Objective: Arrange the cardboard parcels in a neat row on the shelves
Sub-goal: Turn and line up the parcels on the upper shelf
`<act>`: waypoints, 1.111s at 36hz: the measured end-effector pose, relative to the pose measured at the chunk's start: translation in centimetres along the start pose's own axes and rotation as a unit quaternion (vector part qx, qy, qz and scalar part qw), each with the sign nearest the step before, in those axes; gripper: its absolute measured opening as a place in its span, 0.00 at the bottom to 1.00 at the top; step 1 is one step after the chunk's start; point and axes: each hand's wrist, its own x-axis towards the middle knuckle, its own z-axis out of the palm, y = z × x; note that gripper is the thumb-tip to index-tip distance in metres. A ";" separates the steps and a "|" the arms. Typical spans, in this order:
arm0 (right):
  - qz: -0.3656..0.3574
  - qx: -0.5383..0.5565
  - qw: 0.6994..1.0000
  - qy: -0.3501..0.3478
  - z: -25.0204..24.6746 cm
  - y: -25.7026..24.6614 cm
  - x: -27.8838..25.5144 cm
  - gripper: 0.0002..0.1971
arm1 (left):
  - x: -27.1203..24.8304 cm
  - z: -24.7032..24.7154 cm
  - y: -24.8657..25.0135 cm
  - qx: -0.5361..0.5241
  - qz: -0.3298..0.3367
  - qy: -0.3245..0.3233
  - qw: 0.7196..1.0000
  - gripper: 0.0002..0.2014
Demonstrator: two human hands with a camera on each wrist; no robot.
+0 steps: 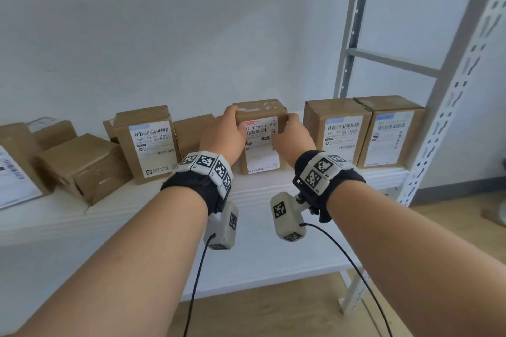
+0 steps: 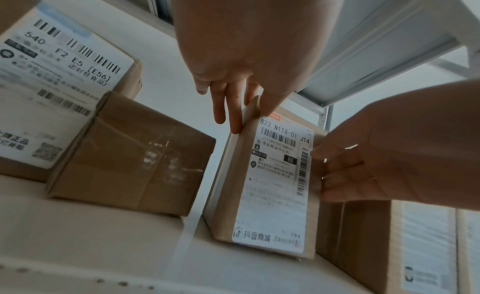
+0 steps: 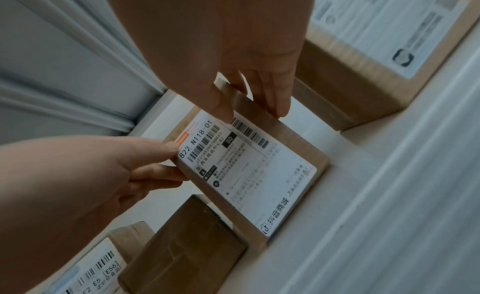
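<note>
A cardboard parcel (image 1: 261,157) with a white label reading 822 N118-01 J14 stands upright in the middle of the white shelf (image 1: 254,194). My left hand (image 1: 231,117) grips its upper left side, fingers along the side and thumb on the front. My right hand (image 1: 290,122) grips the upper right side the same way. In the left wrist view my left hand (image 2: 249,117) holds the parcel (image 2: 275,195) by its top left edge. In the right wrist view my right hand (image 3: 255,113) pinches the parcel (image 3: 259,179) by its top right edge.
Two labelled parcels (image 1: 338,131) (image 1: 391,134) stand side by side at the right, against the shelf upright (image 1: 449,107). A small gap separates them from the held parcel. To the left are a labelled upright parcel (image 1: 149,145), a plain one (image 1: 191,131) and a skewed taped one (image 1: 87,167).
</note>
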 end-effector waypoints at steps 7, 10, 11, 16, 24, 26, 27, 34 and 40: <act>-0.031 -0.019 0.999 0.028 -1.7 0.8 -2.2 0.22 | -1.9 -0.2 1.6 -0.038 -0.013 0.001 0.999 0.19; -0.078 -0.032 0.995 0.059 -2.9 0.5 -2.8 0.25 | -2.2 -0.3 2.2 -0.053 -0.017 0.000 0.998 0.20; -0.092 -0.035 0.992 0.073 -3.4 0.4 -2.8 0.27 | -2.2 -0.3 2.3 -0.061 -0.013 -0.001 0.998 0.22; -0.135 -0.058 0.980 0.134 -6.1 0.4 -2.2 0.28 | -2.0 -0.4 2.9 -0.077 0.001 -0.038 0.996 0.29; -0.119 -0.175 0.972 0.103 -8.5 3.0 -0.8 0.29 | -1.4 1.5 4.0 -0.059 0.013 -0.035 0.998 0.23; -0.113 -0.196 0.969 0.098 -8.5 3.7 -0.4 0.25 | -1.3 1.9 4.4 -0.064 0.022 -0.025 0.997 0.21; -0.112 -0.204 0.968 0.096 -8.4 4.0 -0.2 0.24 | -1.3 2.0 4.6 -0.067 0.027 -0.020 0.997 0.20; -0.146 -0.215 0.957 0.127 -7.8 5.3 0.6 0.18 | -1.2 2.9 5.7 -0.074 0.042 0.021 0.996 0.14; -0.146 -0.213 0.957 0.129 -7.9 5.4 0.8 0.18 | -1.2 2.7 5.5 -0.067 0.051 0.028 0.996 0.12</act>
